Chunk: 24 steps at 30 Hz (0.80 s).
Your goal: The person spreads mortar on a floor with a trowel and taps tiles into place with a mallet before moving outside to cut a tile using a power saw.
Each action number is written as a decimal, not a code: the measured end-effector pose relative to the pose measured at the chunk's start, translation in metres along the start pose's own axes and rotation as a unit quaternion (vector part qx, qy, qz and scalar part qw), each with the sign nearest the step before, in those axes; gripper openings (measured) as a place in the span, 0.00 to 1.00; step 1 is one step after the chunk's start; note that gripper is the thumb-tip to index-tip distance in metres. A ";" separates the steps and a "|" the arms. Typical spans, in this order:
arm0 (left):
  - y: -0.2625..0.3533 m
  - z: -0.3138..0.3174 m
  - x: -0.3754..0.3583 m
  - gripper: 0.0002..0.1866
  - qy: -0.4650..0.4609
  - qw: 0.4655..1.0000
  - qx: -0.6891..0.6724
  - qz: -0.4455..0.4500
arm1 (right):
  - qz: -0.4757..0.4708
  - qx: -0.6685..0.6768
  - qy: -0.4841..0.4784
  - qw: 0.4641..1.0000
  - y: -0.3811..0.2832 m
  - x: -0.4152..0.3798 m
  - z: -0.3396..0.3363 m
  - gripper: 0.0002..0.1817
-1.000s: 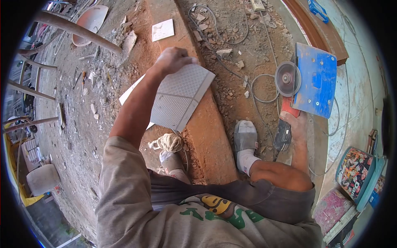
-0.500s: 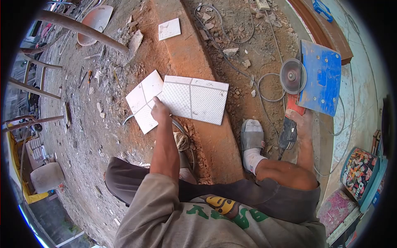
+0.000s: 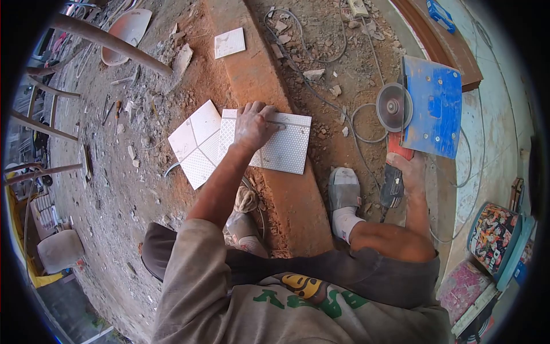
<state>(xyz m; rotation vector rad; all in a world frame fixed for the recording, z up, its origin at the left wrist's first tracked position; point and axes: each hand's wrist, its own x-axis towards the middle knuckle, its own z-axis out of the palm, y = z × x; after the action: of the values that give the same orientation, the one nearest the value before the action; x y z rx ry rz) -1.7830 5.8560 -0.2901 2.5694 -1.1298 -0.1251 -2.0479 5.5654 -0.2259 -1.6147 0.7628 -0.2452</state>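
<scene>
My right hand (image 3: 408,169) is wrapped around the body of an angle grinder (image 3: 393,182). The grinder's round disc (image 3: 394,107) points away from me, beside a blue plate (image 3: 432,109). My left hand (image 3: 255,125) rests palm down on a white patterned tile (image 3: 291,150), its fingers bent near the far edge and its thumb out to the right. This tile lies across an orange-brown dusty beam (image 3: 303,215). Another white tile (image 3: 195,135), marked with grey lines, sits partly beneath it on the left. A small tile piece (image 3: 230,43) lies farther along the beam.
A cable (image 3: 366,139) loops over the rubble right of the beam. My sandalled foot (image 3: 344,192) stands between beam and grinder. Metal poles (image 3: 114,43) and a dusty basin (image 3: 127,35) are at the upper left. A patterned bucket (image 3: 497,234) stands at the right.
My left hand has moved from the tile's left edge, where it was gripping, onto its upper middle. The grinder stays in my right hand, and the view has shifted slightly.
</scene>
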 end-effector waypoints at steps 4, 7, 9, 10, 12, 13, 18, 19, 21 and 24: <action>0.001 -0.004 0.006 0.26 -0.025 0.999 0.028 0.015 | -0.040 -0.030 0.016 0.999 0.002 0.001 0.000 0.36; 0.010 -0.011 0.013 0.26 -0.062 0.996 0.059 -0.016 | 0.011 -0.008 -0.004 1.000 0.001 -0.002 0.001 0.34; 0.006 -0.010 0.023 0.26 -0.067 0.996 0.057 -0.012 | 0.002 -0.038 0.019 0.999 -0.001 0.003 0.002 0.33; 0.005 -0.009 0.024 0.25 -0.078 0.995 0.054 -0.010 | 0.003 -0.038 0.020 0.999 0.000 0.003 0.002 0.33; 0.004 -0.006 0.023 0.25 -0.075 0.996 0.038 0.008 | 0.011 -0.035 0.016 0.999 0.001 0.004 0.001 0.32; 0.002 -0.005 0.023 0.25 -0.072 0.997 0.023 0.026 | 0.011 -0.035 0.016 0.999 0.000 0.004 0.002 0.32; 0.016 0.001 0.025 0.25 -0.079 0.996 0.012 0.026 | -0.002 -0.031 0.016 0.999 -0.003 0.003 0.004 0.32; 0.022 0.001 0.026 0.26 -0.083 0.996 0.012 0.026 | -0.001 -0.032 0.016 0.999 -0.006 0.003 0.005 0.32; 0.035 0.000 0.030 0.27 -0.106 0.994 0.011 0.025 | -0.014 -0.054 0.026 0.998 -0.014 0.000 0.008 0.32; 0.040 0.005 0.032 0.30 -0.123 0.991 0.015 0.046 | 0.000 -0.079 0.018 0.997 -0.014 0.000 0.006 0.34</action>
<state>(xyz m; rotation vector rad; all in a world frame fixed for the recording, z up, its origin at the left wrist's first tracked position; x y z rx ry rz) -1.7903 5.8065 -0.2803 2.5753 -1.3443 -0.4146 -2.0397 5.5707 -0.2140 -1.7628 0.8277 -0.2196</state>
